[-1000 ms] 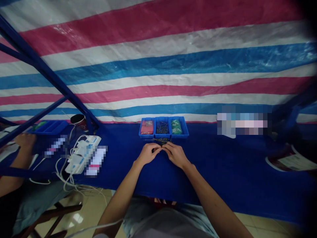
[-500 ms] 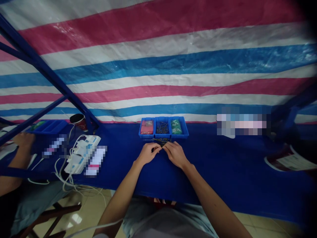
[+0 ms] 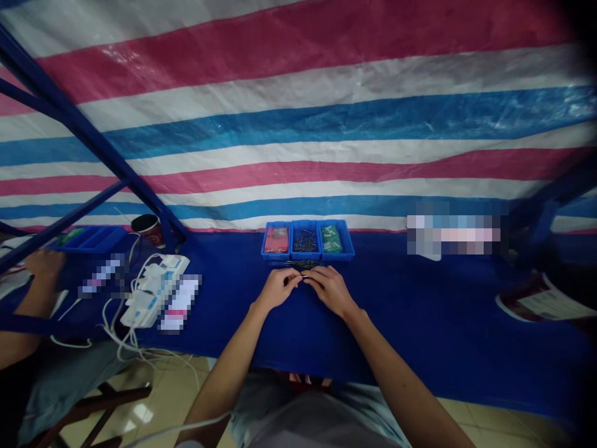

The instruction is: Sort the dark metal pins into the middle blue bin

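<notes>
the left hand [image 3: 282, 289] and right hand [image 3: 330, 291] pinch narrowly, seemingly adjusting a small slim piece [image 3: 305, 277] between them, so any move calls for steady fingertips, with loose pieces [image 3: 303, 264] and blue bins [image 3: 306, 256] beyond, the front edge under the forearms and the tabletop [image 3: 410, 317] spreading wide rightward.

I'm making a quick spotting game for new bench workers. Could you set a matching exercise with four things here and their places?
1. Pink items
2. Loose metal pieces
3. Power strip
4. Green items

A. In the right bin
B. Left of all three bins
C. In the left bin
D. Just in front of the middle bin

Pairs: 1-C, 2-D, 3-B, 4-A
</notes>
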`<state>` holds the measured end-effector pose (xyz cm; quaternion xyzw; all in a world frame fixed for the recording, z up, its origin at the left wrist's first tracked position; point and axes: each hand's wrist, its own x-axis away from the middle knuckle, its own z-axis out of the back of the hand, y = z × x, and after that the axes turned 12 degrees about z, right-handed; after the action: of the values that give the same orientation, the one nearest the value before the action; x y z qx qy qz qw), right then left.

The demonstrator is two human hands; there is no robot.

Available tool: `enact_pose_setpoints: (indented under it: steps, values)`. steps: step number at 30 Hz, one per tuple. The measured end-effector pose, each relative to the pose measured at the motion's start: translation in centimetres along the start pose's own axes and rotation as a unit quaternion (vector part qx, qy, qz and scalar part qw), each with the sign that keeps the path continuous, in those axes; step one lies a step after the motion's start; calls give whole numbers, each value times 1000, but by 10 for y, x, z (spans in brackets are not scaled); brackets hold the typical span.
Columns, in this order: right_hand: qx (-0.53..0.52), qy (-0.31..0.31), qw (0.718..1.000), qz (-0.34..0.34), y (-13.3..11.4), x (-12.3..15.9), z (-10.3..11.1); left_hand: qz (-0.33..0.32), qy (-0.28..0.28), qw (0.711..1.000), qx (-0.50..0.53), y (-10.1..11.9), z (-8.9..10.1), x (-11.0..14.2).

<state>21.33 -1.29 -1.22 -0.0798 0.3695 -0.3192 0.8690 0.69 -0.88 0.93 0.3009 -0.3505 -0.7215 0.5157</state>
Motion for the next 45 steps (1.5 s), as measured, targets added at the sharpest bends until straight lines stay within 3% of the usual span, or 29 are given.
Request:
enact_pose_setpoints:
  steps: [22,45]
  values:
    - [25,-34,999,-29,-6,-6,5,16,-15,1000,-10,0,-1,-1]
    - [6,-1,998,-67,-2,-2,1,8,-10,1000,-19,1,0,-1]
